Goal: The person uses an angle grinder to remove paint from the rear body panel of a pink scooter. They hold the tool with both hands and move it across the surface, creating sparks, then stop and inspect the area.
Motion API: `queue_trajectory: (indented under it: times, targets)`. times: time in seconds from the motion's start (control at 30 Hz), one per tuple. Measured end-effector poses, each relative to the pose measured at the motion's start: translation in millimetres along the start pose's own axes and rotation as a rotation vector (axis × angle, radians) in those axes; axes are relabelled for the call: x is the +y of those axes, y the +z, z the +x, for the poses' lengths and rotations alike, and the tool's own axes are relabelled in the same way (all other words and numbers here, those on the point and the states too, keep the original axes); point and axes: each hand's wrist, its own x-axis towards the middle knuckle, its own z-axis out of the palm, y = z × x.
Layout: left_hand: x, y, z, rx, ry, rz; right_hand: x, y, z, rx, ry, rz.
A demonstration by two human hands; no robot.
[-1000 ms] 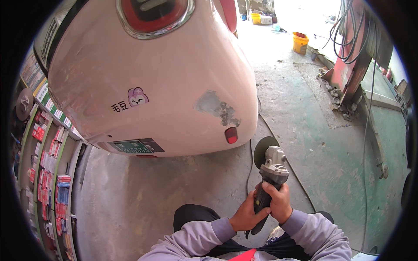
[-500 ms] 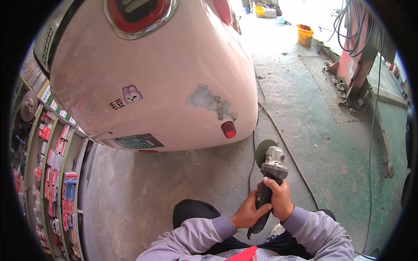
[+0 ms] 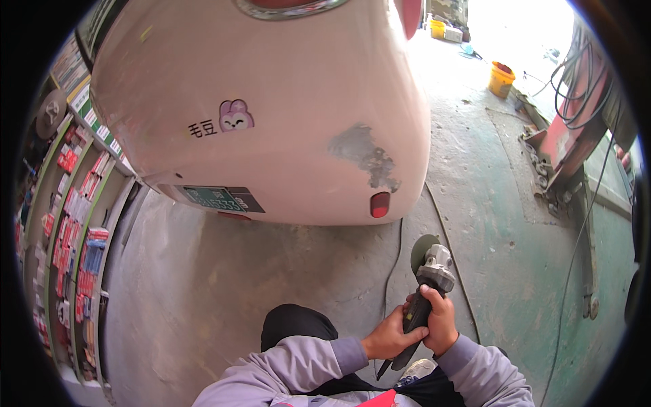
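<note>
My left hand [image 3: 392, 337] and my right hand [image 3: 439, 320] both grip the black body of an angle grinder [image 3: 435, 271], held over my lap with its disc [image 3: 424, 252] upward. Beyond the disc, without contact, is the rear of a pale pink car [image 3: 285, 68]. Its rounded right corner carries a grey, mottled patch of damaged paint [image 3: 359, 152] above a small red reflector [image 3: 379, 204]. A cartoon rabbit sticker [image 3: 236, 121] sits further left, with a number plate [image 3: 217, 199] lower down.
Shelves of small packages [image 3: 74, 258] curve along the left. A red post [image 3: 569, 142] with coiled cables [image 3: 576, 81] and a metal arm [image 3: 588, 271] stands at right. Yellow buckets [image 3: 501, 80] are at the back. Cables [image 3: 453, 261] run across the concrete floor around my bent knees [image 3: 295, 322].
My view has shifted, so the car sits higher and further right, its tail light mostly cut off. The grinder, still in both hands, appears slightly lower and further right in the view.
</note>
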Motion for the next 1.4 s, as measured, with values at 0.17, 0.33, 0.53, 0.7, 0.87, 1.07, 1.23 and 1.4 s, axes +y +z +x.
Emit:
queue_trajectory:
  times: [0.17, 0.33, 0.53, 0.7, 0.87, 1.07, 1.23, 1.4]
  targets:
    - [2, -1, 1, 0.027, -0.033, 0.039, 2, 0, 4, 0.018, 0.025, -0.017]
    - [3, -4, 0, 0.033, -0.025, 0.03, 7, 1, 9, 0.03, 0.051, 0.008]
    - [8, -9, -1, 0.039, -0.024, 0.051, 6, 5, 10, 0.012, 0.045, -0.008]
    - [9, -10, -1, 0.049, -0.009, 0.068, 5, 8, 9, -0.017, -0.018, -0.045]
    - [6, -10, -1, 0.037, -0.005, 0.064, 5, 7, 9, -0.024, -0.047, -0.045]
    - [8, -9, -1, 0.035, -0.025, 0.076, 4, 5, 8, -0.029, -0.031, -0.031]
    - [8, -8, -2, 0.033, -0.016, 0.054, 3, 7, 6, -0.039, -0.035, -0.024]
    - [8, -8, -2, 0.035, -0.005, 0.047, 1, 10, 4, -0.055, -0.077, -0.071]
